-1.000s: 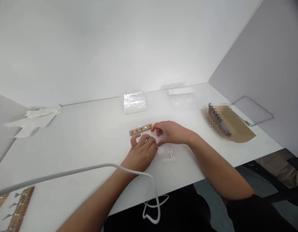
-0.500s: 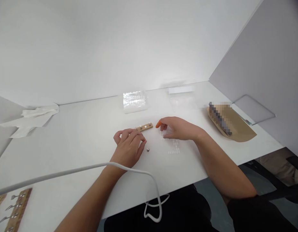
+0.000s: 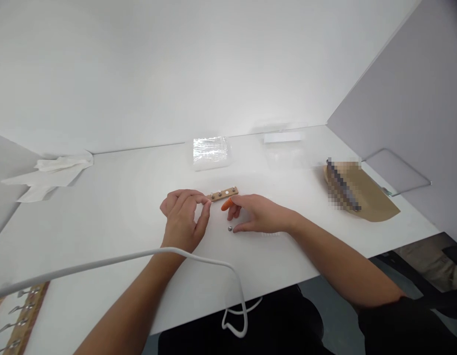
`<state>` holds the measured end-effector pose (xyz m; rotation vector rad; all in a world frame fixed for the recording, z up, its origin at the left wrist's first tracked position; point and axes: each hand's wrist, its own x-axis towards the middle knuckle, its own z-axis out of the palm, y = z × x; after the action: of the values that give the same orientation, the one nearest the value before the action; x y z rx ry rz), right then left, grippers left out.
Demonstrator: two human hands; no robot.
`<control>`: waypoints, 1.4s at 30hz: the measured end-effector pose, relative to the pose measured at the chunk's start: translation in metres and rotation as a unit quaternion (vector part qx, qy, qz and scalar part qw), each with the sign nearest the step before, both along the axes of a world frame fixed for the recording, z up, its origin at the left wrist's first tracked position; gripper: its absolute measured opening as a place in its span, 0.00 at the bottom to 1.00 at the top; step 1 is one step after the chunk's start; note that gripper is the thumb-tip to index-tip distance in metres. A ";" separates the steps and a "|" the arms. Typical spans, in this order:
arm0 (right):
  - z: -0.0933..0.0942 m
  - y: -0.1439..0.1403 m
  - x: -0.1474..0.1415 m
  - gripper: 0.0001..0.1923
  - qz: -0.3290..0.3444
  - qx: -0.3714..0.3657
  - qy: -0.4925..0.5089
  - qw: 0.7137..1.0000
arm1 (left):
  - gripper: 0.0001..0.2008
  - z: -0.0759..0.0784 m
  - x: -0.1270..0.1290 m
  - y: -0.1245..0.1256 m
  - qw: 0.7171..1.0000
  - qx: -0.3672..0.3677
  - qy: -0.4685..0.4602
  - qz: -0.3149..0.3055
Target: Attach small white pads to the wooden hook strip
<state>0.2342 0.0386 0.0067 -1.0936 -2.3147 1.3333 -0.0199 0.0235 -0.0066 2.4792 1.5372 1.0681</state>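
My left hand [image 3: 186,214] is closed at the left end of a small wooden strip [image 3: 223,194], its thumb and forefinger pinched together there. That end is hidden under the fingers. Small metal hooks or knobs and a white dot show along the strip's top. My right hand [image 3: 260,212] is just right of it, thumb and fingers apart, with an orange finger cot [image 3: 227,203] on the forefinger. Close to the right thumb tip lies a small round metal piece [image 3: 230,229] on the table. A clear sheet of white dots [image 3: 271,234] is mostly covered by the right hand.
A clear plastic packet [image 3: 211,154] lies near the back wall, beside a clear bag with a white header [image 3: 283,137]. Brown paper [image 3: 378,202] is at right, white tissue [image 3: 61,165] far left. A grey cable [image 3: 139,255] crosses in front; a wooden hook rack [image 3: 30,315] lies lower left.
My right hand has moved left from the dot sheet to the metal piece, its fingers apart. The left hand has drawn back slightly left, uncovering more of the strip.
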 end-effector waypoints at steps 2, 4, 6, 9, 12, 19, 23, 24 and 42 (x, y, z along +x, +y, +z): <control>-0.003 0.000 -0.004 0.22 0.006 0.008 -0.002 1.000 | 0.04 0.000 -0.001 0.000 1.000 -0.012 -0.020 0.011; -0.006 0.000 -0.006 0.16 0.013 0.019 -0.006 1.000 | 0.04 0.000 -0.001 -0.001 0.999 -0.023 -0.028 0.017; -0.010 0.001 -0.007 0.10 0.014 0.024 -0.001 1.000 | 0.04 0.001 0.000 -0.002 0.999 -0.025 -0.029 0.022; -0.017 0.002 -0.008 0.06 0.009 0.039 0.019 0.999 | 0.04 0.002 0.001 -0.003 0.999 -0.019 -0.029 0.022; -0.021 0.003 -0.008 0.04 0.015 0.074 0.024 0.997 | 0.05 0.003 0.003 -0.004 0.999 -0.020 -0.033 0.015; -0.019 0.002 -0.006 0.02 0.016 0.130 0.112 0.985 | 0.04 0.005 0.006 -0.007 0.999 -0.019 -0.038 -0.005; -0.010 -0.004 -0.009 0.03 -0.040 0.110 0.189 0.975 | 0.03 0.004 0.006 -0.010 0.998 -0.005 -0.061 -0.033; -0.007 -0.006 -0.010 0.03 -0.061 0.105 0.201 0.972 | 0.02 0.003 0.006 -0.010 0.997 -0.006 -0.068 -0.039; 0.004 -0.025 -0.031 0.13 -0.234 -0.080 0.241 0.938 | 0.04 0.005 0.015 -0.021 0.985 -0.010 -0.164 -0.044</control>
<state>0.2029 0.0136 0.0106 -1.1156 -1.5023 1.4102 -0.0048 0.0028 -0.0019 2.1942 1.3233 1.3529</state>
